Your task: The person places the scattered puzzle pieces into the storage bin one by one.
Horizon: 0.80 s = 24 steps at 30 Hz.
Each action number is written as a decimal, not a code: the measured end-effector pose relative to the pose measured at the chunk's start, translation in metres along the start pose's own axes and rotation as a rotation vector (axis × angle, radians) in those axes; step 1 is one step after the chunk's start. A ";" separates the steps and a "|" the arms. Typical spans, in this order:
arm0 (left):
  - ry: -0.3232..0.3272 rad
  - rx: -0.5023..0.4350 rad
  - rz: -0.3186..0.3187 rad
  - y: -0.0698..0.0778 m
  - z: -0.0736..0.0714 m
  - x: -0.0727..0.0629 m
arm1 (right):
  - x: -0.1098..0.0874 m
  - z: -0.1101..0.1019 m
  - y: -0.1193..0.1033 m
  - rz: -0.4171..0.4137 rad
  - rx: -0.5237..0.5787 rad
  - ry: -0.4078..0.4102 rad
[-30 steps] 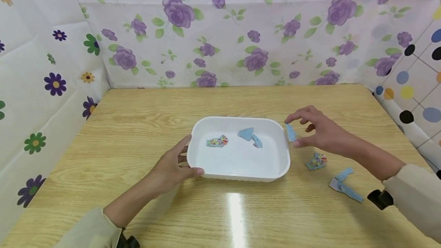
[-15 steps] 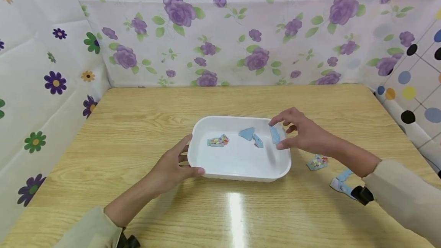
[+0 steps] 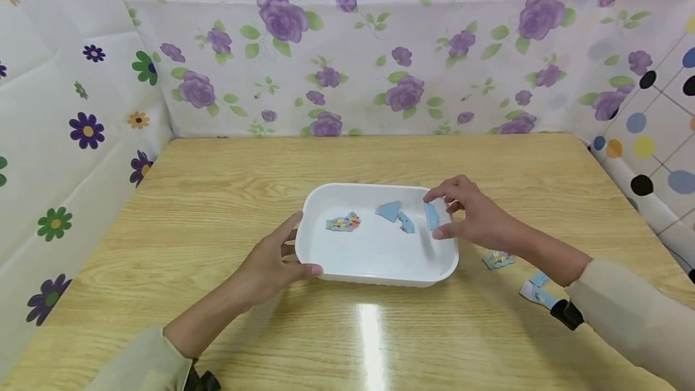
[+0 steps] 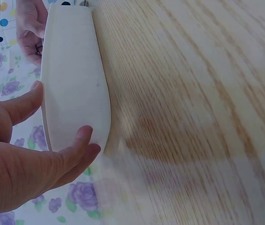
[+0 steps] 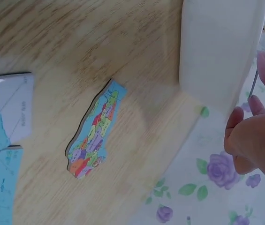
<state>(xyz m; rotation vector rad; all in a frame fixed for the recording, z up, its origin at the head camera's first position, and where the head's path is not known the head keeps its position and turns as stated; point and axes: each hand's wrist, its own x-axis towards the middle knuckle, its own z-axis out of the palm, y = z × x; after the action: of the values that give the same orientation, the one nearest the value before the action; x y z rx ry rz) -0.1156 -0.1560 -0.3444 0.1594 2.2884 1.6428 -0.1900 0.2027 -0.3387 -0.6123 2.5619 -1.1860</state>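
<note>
A blue puzzle piece (image 3: pixel 431 216) is pinched between the thumb and index finger of my right hand (image 3: pixel 471 213), over the right end of a white plastic basin (image 3: pixel 369 258). The right wrist view shows this piece (image 5: pixel 253 84) edge-on as a thin strip. My left hand (image 3: pixel 271 261) grips the basin's left end, thumb near the front rim and fingers along the outer wall. Inside the basin lie a multicoloured puzzle piece (image 3: pixel 342 222), a blue triangular piece (image 3: pixel 388 211) and a narrow blue piece (image 3: pixel 406 222).
Right of the basin, a multicoloured map piece (image 5: pixel 92 133) lies on the wooden table (image 3: pixel 228 180). Closer to the right sleeve are a pale piece (image 5: pixel 12 110) and a blue piece (image 5: pixel 4 180), partly covered by the arm in the head view. Flowered sheets (image 3: pixel 336 47) surround the table.
My right hand has moved left, carrying the blue puzzle piece from outside the basin's right rim to over its inside, then dipped slightly. The left hand and basin have stayed put.
</note>
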 end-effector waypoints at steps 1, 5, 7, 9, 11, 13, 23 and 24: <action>0.000 0.000 0.000 0.000 0.000 0.000 | 0.001 0.000 0.000 -0.002 -0.007 -0.004; -0.002 0.000 0.002 -0.001 0.000 0.000 | 0.002 0.000 -0.001 -0.024 -0.010 -0.009; -0.002 0.003 0.003 -0.002 0.000 0.000 | 0.002 -0.001 -0.002 -0.030 0.000 -0.004; 0.000 0.005 0.003 -0.002 0.000 0.000 | 0.001 -0.001 -0.003 -0.035 0.009 0.002; 0.000 0.005 0.003 -0.001 -0.001 0.000 | 0.001 -0.001 -0.005 -0.033 0.019 0.008; -0.002 0.001 0.001 -0.001 -0.001 0.000 | 0.000 -0.002 -0.007 -0.028 0.025 0.014; 0.000 0.019 -0.002 0.000 0.000 0.000 | -0.005 -0.010 -0.012 -0.048 0.032 0.034; 0.000 0.017 -0.003 0.000 0.000 0.000 | -0.006 -0.010 -0.011 -0.046 0.026 0.035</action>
<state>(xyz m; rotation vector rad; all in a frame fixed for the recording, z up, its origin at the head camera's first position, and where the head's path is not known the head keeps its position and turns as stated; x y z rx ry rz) -0.1153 -0.1563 -0.3442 0.1605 2.3022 1.6220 -0.1862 0.2060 -0.3234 -0.6531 2.5701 -1.2538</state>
